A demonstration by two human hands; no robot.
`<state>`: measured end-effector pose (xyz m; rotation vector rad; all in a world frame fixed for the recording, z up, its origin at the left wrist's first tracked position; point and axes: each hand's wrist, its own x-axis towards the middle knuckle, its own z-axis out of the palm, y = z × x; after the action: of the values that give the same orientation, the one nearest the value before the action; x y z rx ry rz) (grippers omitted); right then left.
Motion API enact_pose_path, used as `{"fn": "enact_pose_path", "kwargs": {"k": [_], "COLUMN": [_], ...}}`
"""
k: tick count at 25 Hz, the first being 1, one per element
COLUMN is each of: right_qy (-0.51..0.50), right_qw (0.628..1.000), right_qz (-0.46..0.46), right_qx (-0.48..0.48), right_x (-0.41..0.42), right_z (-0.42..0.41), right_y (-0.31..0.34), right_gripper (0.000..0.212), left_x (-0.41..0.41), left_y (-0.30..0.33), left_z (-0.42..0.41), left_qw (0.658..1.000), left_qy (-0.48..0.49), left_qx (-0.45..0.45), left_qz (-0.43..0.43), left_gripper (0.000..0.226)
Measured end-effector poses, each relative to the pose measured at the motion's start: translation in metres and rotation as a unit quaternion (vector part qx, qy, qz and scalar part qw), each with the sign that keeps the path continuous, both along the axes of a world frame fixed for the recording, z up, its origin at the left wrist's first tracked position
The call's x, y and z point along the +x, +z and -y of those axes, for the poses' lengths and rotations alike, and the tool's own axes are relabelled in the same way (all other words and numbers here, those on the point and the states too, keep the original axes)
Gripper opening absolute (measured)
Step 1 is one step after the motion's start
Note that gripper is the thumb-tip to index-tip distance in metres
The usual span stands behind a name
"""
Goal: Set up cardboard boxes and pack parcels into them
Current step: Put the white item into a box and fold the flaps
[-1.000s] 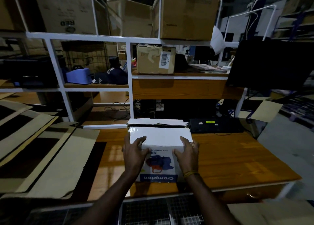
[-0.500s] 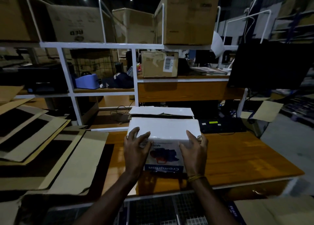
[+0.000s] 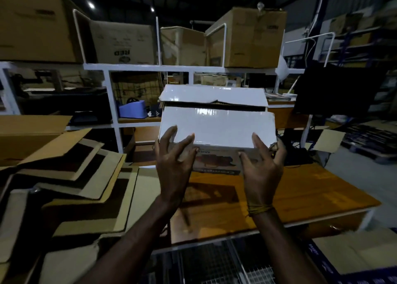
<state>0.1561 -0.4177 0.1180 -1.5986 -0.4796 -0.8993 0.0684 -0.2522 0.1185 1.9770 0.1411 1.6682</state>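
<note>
A white product box (image 3: pixel 217 129) with a printed front face is raised above the wooden table (image 3: pixel 300 189), casting a shadow on it. Its near top flap lies flat and glossy; the far flap (image 3: pixel 212 96) stands a little open behind it. My left hand (image 3: pixel 174 157) grips the box's near left corner, fingers over the flap edge. My right hand (image 3: pixel 261 161) holds the near right corner, thumb on top. The underside of the box is hidden.
Flattened cardboard sheets (image 3: pixel 71 187) are piled at the left. A white metal shelf frame (image 3: pixel 150 68) behind carries large brown cartons (image 3: pixel 249 37). A dark monitor (image 3: pixel 337 90) stands at the right. A wire mesh surface (image 3: pixel 214 262) lies below the table's front edge.
The box has been lifted off the table and now hangs in the air in both hands. The view has tilted up.
</note>
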Motion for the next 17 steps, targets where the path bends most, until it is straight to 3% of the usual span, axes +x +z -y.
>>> {"fn": "enact_pose_path", "kwargs": {"k": [17], "right_qy": [0.021], "right_qw": [0.991], "right_qz": [0.117], "right_qx": [0.059], "right_x": [-0.226], "right_z": [-0.016], "right_y": [0.044], "right_gripper": [0.056], "left_x": [-0.220], "left_y": [0.040], "left_z": [-0.021], "left_qw": [0.990], "left_qy": [-0.005], "left_qx": [0.066], "left_qz": [0.121], "left_gripper": [0.039]}}
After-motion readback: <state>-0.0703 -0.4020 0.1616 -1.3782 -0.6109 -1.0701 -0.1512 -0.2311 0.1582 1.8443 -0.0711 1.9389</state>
